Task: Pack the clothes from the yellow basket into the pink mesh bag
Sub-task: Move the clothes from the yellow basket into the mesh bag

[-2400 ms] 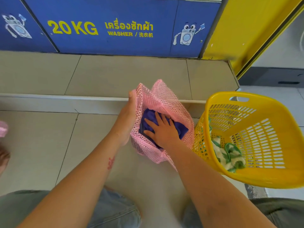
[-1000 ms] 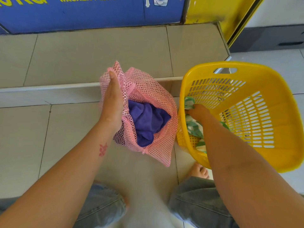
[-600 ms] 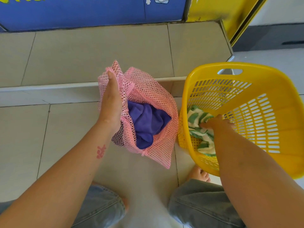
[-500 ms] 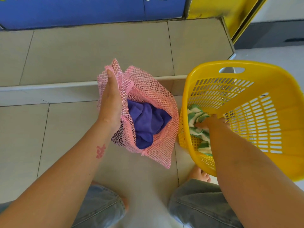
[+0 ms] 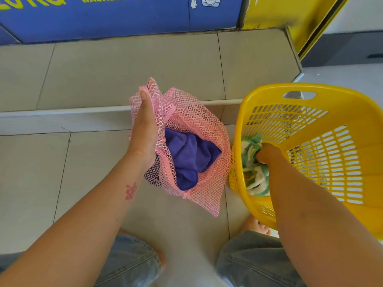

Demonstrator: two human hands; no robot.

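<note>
My left hand (image 5: 145,129) grips the left edge of the pink mesh bag (image 5: 199,183) and holds its mouth apart above the floor. A purple garment (image 5: 188,156) lies bunched inside the bag. To the right stands the yellow basket (image 5: 323,158), tilted toward me. My right hand (image 5: 266,154) is inside it, closed on a green and white cloth (image 5: 251,146) at the basket's left inner wall. Part of that cloth hangs below my wrist.
A tiled step (image 5: 124,71) runs across behind the bag, with a blue washer panel (image 5: 116,15) above it and a yellow panel (image 5: 277,11) at the right. My knees in grey jeans (image 5: 248,259) and a bare foot (image 5: 255,224) are below.
My right hand left the purple garment in the bag, went into the basket and closed on the green and white cloth. The left hand kept holding the bag.
</note>
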